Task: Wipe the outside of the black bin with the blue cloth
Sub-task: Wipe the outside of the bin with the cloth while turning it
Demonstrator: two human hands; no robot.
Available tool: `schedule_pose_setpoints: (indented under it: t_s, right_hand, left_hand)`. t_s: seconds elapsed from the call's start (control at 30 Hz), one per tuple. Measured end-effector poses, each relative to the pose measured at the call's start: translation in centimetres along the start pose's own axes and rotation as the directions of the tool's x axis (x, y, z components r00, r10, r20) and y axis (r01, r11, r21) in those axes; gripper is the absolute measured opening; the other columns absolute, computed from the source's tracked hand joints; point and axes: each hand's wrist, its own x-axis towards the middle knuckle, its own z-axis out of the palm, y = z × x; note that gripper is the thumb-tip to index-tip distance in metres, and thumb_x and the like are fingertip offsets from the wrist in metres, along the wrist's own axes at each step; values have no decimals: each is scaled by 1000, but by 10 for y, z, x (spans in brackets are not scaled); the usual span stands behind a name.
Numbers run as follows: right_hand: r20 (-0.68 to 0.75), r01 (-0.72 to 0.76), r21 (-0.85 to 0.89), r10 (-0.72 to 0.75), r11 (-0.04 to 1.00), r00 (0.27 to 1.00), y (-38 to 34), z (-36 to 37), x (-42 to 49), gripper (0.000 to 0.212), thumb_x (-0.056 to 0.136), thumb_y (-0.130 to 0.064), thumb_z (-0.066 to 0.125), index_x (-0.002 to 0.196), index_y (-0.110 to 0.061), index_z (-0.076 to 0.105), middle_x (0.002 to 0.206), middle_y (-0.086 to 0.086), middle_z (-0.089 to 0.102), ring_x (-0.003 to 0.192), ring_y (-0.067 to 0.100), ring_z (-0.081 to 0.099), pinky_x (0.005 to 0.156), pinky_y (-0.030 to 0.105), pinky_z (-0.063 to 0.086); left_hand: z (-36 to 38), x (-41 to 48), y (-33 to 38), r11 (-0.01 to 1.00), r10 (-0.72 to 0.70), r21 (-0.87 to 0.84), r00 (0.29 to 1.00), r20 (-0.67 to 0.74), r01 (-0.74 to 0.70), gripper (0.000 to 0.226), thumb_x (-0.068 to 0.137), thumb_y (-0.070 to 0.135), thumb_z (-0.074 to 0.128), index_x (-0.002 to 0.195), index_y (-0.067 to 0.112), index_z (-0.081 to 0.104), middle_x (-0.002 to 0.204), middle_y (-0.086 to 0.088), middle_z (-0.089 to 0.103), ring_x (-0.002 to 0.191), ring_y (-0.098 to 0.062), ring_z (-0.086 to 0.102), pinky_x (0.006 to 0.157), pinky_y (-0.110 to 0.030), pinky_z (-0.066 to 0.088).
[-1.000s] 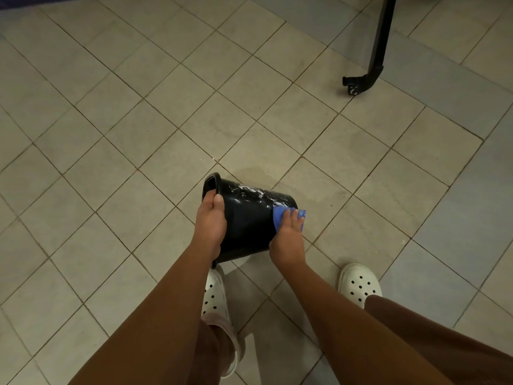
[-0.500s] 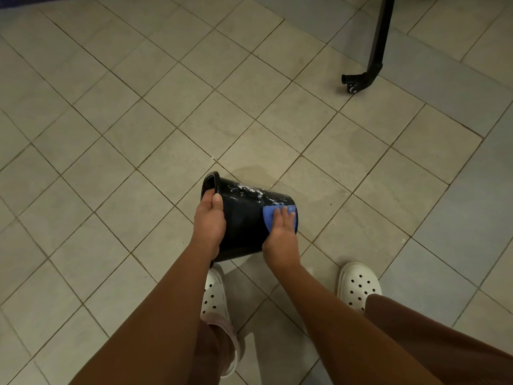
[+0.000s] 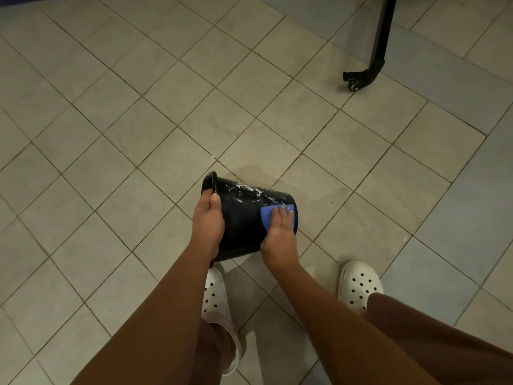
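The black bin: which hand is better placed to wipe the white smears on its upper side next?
The right hand. It presses the blue cloth flat on the black bin, near the white smears. The left hand grips the rim, holds no cloth, and steadies the bin.

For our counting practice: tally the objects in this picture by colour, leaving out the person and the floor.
Black: 2 (black bin, wheeled stand leg)
Blue: 1 (blue cloth)
White: 2 (left clog, right clog)
Total: 5

blue cloth (image 3: 267, 218) slid leftward, right hand (image 3: 279, 234) too
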Motion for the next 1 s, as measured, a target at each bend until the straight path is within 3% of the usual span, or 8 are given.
schedule_pose_setpoints:
  t_s: [0.17,0.37,0.6,0.83,1.0]
  right_hand:
    - [45,91,-1,-90,996,995,6,-8,20,68,88,3,45,148,-9,14,156,9,8,145,23,-1,115,30,7]
    - [45,-113,77,109,991,993,5,-14,20,62,87,1,45,144,-4,22,152,13,20,143,28,12,116,37,20]
    - [50,77,42,-79,996,996,3,-11,21,66,87,3,46,146,-8,19,155,9,14,144,24,3,117,35,14]
    - [81,-117,78,111,990,990,16,-18,24,65,83,6,48,143,-5,24,150,12,23,141,29,14,115,39,21]
    - [52,47,63,-51,997,997,-2,-9,10,65,87,2,47,145,-8,21,155,9,14,144,26,5,116,40,20]
  left_hand:
    - [-1,-4,4,999,27,33,1000,5,-28,37,107,33,32,136,21,52,133,-13,56,120,-35,55,103,-57,47]
    - [3,-8,5,993,78,84,997,20,-79,36,107,31,31,134,22,54,130,-11,59,120,-30,56,106,-53,46]
    - [0,-9,9,988,101,112,994,42,-105,35,107,28,31,132,23,55,126,-9,60,115,-27,57,103,-50,48]
    - [1,-12,8,984,130,115,990,46,-134,34,108,25,32,130,21,57,123,-7,61,114,-25,56,104,-47,46]
    - [-1,-10,9,985,118,124,992,49,-123,34,108,26,32,129,20,57,122,-9,62,111,-27,58,101,-50,48]
